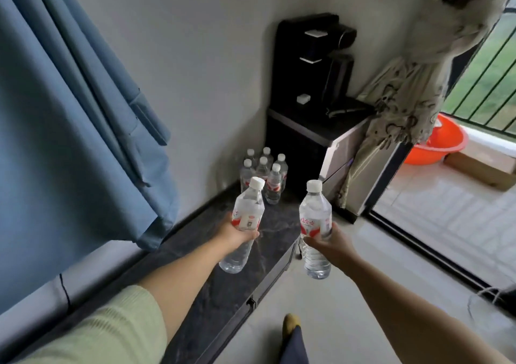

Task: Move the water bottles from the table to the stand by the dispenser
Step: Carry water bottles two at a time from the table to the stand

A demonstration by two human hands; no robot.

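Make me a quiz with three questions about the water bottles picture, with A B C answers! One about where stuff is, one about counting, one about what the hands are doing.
1. Where does the group of bottles stand?
A. On the dark stand beside the black dispenser
B. Inside the orange basin
C. On the window sill

2. How many bottles stand in that group?
A. Two
B. Six
C. Ten

3. What are the hands doing?
A. Both are empty
B. Only one holds a bottle
C. Each holds one bottle

Answers:
1 A, they stand at the stand's far end, by the dispenser.
2 B, six white caps show.
3 C, the left hand grips the left bottle and the right hand grips the right bottle.
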